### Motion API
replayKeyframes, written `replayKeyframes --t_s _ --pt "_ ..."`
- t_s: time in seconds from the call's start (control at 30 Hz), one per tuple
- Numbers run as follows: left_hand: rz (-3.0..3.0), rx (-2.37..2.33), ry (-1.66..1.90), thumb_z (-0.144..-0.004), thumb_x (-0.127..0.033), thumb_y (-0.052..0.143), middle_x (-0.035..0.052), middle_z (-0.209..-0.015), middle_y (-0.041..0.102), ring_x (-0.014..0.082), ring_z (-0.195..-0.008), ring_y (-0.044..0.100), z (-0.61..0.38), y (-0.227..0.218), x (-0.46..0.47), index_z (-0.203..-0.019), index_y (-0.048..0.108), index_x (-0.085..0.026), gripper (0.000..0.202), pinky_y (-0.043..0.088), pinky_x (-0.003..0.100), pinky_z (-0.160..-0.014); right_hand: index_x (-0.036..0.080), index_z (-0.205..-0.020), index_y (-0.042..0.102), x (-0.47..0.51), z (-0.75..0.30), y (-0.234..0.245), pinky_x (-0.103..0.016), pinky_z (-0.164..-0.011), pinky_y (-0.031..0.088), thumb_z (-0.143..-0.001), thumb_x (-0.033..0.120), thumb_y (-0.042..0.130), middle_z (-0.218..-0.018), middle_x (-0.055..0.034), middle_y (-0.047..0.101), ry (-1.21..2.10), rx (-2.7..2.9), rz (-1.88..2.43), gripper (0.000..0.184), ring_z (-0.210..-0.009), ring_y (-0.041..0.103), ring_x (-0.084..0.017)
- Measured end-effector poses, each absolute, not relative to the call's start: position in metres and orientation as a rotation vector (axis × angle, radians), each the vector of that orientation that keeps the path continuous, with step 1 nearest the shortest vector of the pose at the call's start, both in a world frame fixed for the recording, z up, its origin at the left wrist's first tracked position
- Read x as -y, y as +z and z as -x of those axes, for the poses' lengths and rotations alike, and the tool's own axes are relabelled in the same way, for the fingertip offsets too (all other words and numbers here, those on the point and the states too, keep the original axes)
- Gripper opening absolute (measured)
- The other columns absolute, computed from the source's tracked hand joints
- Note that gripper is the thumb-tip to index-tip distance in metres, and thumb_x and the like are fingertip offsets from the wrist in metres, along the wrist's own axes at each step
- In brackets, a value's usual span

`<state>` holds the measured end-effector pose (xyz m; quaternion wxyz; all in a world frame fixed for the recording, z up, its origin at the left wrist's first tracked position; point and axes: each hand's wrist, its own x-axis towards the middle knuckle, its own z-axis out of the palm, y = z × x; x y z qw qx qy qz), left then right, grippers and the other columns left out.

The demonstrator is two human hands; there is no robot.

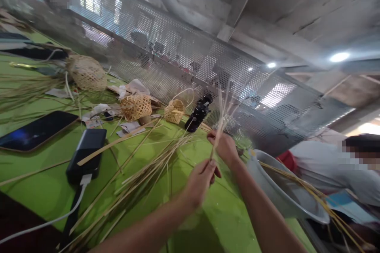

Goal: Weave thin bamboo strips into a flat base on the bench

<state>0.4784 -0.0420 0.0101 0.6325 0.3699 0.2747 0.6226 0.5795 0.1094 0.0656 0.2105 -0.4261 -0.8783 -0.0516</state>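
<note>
A thin bundle of pale bamboo strips (220, 126) stands nearly upright between my hands, its upper ends fanned out and blurred. My left hand (199, 181) is closed, pinching the bundle's lower end between thumb and fingers. Higher up, my right hand (226, 148) curls around the same strips, its fingertips showing on their left side. Left of my hands, a loose pile of long bamboo strips (148, 170) lies across the green table (190, 213). Beyond them stand a small woven basket with a looped handle (174, 111) and a black bottle-like object (198, 115).
Two more woven baskets, one open-weave (135, 107) and one larger (86, 73), sit further left among paper scraps. A phone (38, 130) and a cabled power bank (86, 154) lie at left. A basin (267, 189) holds strips at right, near another person (320, 162). Perforated metal panel (178, 43) stands behind.
</note>
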Motion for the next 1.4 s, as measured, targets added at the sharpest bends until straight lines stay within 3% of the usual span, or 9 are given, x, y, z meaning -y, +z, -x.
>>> replayKeyframes --t_s 0.2,0.3,0.47,0.6,0.7,0.97,1.4 --pt "-0.726 -0.719 1.576 -0.072 -0.069 0.063 -0.0087 -0.052 0.035 0.0052 -0.044 0.025 -0.461 0.012 0.032 -0.072 0.057 -0.017 0.053 0.015 0.022 -0.044 0.021 -0.069 0.071 -0.099 -0.636 0.11 -0.029 -0.062 0.031 -0.07 0.018 0.065 -0.076 -0.0036 0.067 -0.045 2.331 1.465 0.007 -0.071 0.055 -0.019" --pt "-0.735 -0.74 1.594 -0.071 -0.068 0.066 -0.0084 -0.053 0.037 0.0047 -0.044 0.026 -0.456 0.012 0.031 -0.073 0.058 -0.016 0.053 0.015 0.02 -0.043 0.02 -0.067 0.07 -0.086 -0.666 0.121 -0.028 -0.06 0.033 -0.067 0.023 0.068 -0.065 -0.0024 0.065 0.112 2.234 1.539 0.004 -0.066 0.056 -0.019" --pt "-0.827 -0.764 1.567 -0.07 -0.067 0.067 -0.0086 -0.053 0.036 0.0049 -0.044 0.025 -0.458 0.006 0.028 -0.08 0.062 -0.016 0.052 0.014 0.02 -0.043 0.016 -0.083 0.065 -0.046 -0.698 0.108 -0.024 -0.048 0.037 -0.074 0.039 0.062 -0.064 -0.0016 0.065 0.522 2.051 1.549 0.024 -0.048 0.05 -0.012" --pt "-0.902 -0.777 1.481 -0.07 -0.067 0.066 -0.0094 -0.054 0.035 0.0049 -0.044 0.022 -0.465 0.0 0.025 -0.088 0.064 -0.016 0.054 0.012 0.021 -0.043 0.017 -0.082 0.059 -0.012 -0.699 0.084 -0.019 -0.043 0.031 -0.064 0.04 0.078 -0.063 0.0016 0.063 1.138 1.648 1.294 0.035 -0.043 0.045 -0.007" --pt "-0.945 -0.784 1.403 -0.073 -0.063 0.066 -0.0097 -0.054 0.033 0.0054 -0.045 0.021 -0.471 0.001 0.029 -0.094 0.065 -0.015 0.053 0.012 0.022 -0.044 0.017 -0.081 0.059 0.008 -0.685 0.071 -0.017 -0.042 0.03 -0.06 0.038 0.085 -0.06 0.003 0.062 1.353 1.48 1.14 0.039 -0.042 0.045 -0.005" --pt "-0.893 -0.696 1.318 -0.077 -0.055 0.069 -0.0101 -0.055 0.033 0.0059 -0.046 0.023 -0.485 0.0 0.04 -0.102 0.064 -0.016 0.046 0.013 0.022 -0.045 0.015 -0.079 0.061 0.024 -0.642 0.042 -0.019 -0.046 0.037 -0.067 0.04 0.084 -0.062 0.0004 0.065 1.453 1.468 0.969 0.036 -0.045 0.053 -0.007" --pt "-0.879 -0.821 1.342 -0.068 -0.046 0.078 -0.0102 -0.052 0.039 0.0032 -0.04 0.026 -0.482 0.002 0.03 -0.086 0.062 -0.015 0.04 0.013 0.021 -0.041 0.016 -0.073 0.062 0.021 -0.63 0.011 -0.02 -0.046 0.038 -0.068 0.043 0.082 -0.06 0.0002 0.066 1.457 1.449 0.968 0.034 -0.045 0.052 -0.008"
